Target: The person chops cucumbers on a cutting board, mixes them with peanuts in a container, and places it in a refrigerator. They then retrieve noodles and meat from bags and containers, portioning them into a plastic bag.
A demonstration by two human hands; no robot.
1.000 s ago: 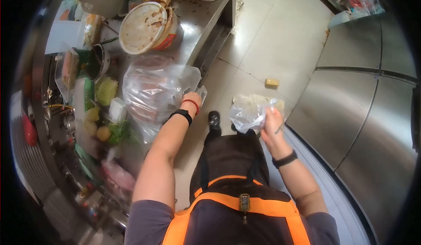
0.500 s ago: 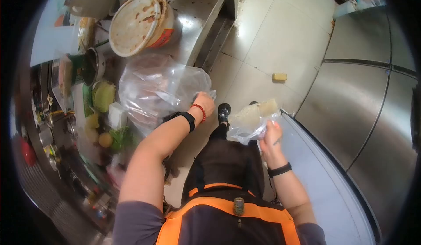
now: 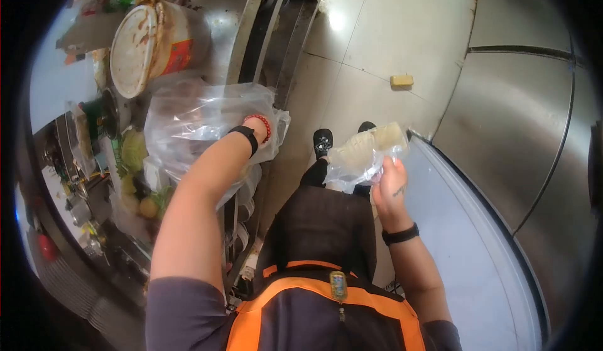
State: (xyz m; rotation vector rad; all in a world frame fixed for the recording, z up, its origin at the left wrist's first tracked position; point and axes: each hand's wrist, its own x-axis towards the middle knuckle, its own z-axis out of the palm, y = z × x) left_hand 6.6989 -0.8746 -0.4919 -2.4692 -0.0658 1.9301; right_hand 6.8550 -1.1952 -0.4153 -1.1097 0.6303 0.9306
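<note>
My left hand [image 3: 262, 124] reaches into the mouth of a large clear plastic bag [image 3: 188, 125] that lies on the steel counter [image 3: 235, 12]; the fingers are hidden by the plastic, so I cannot tell what they grip. A black watch and a red bead bracelet ring that wrist. My right hand [image 3: 389, 175] holds a small clear bag of pale food [image 3: 361, 153] up in front of my body, above my shoes.
A big white bucket with a smeared lid [image 3: 141, 46] stands on the counter behind the large bag. Vegetables and small containers [image 3: 135, 162] crowd the counter's left side. Steel cabinet doors [image 3: 521, 118] fill the right. A yellow block [image 3: 402, 81] lies on the tiled floor.
The view has swung left and tilted. My left hand has gone deeper into the large bag's mouth. My right hand still holds the small bag, raised slightly.
</note>
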